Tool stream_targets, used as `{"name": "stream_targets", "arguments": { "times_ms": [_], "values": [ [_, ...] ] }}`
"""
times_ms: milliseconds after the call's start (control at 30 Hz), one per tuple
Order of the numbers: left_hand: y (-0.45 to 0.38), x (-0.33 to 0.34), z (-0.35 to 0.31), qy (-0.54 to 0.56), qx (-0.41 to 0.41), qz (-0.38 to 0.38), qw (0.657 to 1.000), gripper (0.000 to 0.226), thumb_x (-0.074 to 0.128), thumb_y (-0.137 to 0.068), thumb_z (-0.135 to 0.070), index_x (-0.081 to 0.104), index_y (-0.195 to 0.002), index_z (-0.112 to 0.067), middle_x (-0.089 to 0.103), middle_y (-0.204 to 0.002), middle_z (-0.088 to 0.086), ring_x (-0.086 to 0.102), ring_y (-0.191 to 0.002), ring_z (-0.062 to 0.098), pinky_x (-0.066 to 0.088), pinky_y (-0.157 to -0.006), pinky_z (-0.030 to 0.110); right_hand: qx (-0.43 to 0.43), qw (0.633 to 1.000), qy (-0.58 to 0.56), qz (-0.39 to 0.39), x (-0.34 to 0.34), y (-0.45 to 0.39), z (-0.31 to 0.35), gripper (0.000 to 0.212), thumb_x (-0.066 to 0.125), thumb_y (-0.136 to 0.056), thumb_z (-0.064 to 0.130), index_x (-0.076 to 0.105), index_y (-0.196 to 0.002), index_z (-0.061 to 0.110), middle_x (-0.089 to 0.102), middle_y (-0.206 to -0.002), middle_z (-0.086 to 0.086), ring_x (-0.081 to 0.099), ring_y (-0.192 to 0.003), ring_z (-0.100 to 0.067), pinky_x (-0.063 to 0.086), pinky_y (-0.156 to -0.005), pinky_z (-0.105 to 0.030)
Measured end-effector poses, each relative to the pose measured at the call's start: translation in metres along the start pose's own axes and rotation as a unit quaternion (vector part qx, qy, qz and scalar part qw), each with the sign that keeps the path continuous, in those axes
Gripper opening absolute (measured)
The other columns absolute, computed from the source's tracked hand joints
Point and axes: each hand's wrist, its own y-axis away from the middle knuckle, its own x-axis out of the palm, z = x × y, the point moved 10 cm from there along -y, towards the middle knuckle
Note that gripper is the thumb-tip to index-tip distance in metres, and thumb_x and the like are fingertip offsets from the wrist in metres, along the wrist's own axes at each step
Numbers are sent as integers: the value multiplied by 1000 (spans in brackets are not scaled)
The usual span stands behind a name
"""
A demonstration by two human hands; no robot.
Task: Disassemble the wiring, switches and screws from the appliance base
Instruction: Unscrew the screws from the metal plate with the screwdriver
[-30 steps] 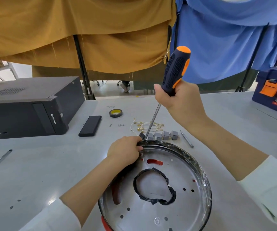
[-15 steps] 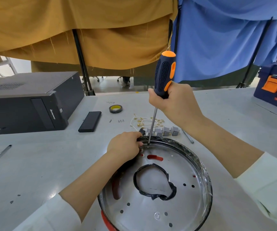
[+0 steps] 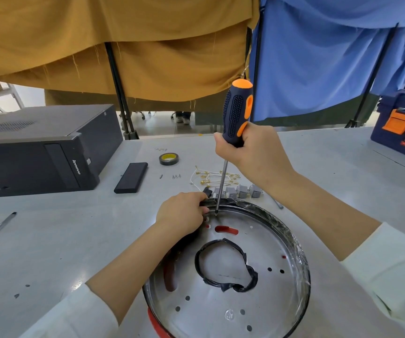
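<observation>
We're now standing the black-and-orange screwdriver (image 3: 236,118) nearly upright, right hand (image 3: 250,152) fingers wrapped round it, tip lowered onto the round metal appliance base (image 3: 265,276) on the tabletop (image 3: 74,240); left hand (image 3: 180,217) fingers still curling over its rim.

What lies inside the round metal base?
Inside the base: a black tape ring, red slots and small holes. The left hand hides the part it grips at the rim.
</observation>
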Motion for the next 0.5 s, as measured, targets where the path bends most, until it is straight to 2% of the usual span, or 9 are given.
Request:
{"name": "stream_targets", "arguments": {
  "times_ms": [133, 267, 500],
  "values": [
    [0, -1, 0, 2, -1, 2, 1000, 11, 48, -96, -31, 57, -100, -26, 65, -105, 3, 56, -90, 25, 37, -68, 30, 0, 1000, 5, -11, -1, 1, -3, 39, 63, -87, 31, 36, -59, 37, 41, -44, 16, 47, -51, 0, 31, -50, -7],
    [1, -1, -1, -5, 3, 3, 1000, 6, 48, -96, -31, 52, -93, -28, 65, -105, 4, 57, -94, 27, 36, -67, 30, 3, 1000, 3, -17, -1, 1, -4, 38, 62, -86, 31, 36, -58, 35, 37, -46, 16, 45, -50, -1, 31, -50, -7],
    [0, 0, -2, -4, 7, 3, 1000, 11, 48, -96, -32, 56, -101, -27, 65, -106, 4, 58, -94, 27, 37, -67, 30, 8, 1000, -1, -18, 0, 1, -5, 38, 63, -86, 31, 37, -58, 35, 38, -45, 15, 45, -50, -3, 33, -52, -8]
  ]
}}
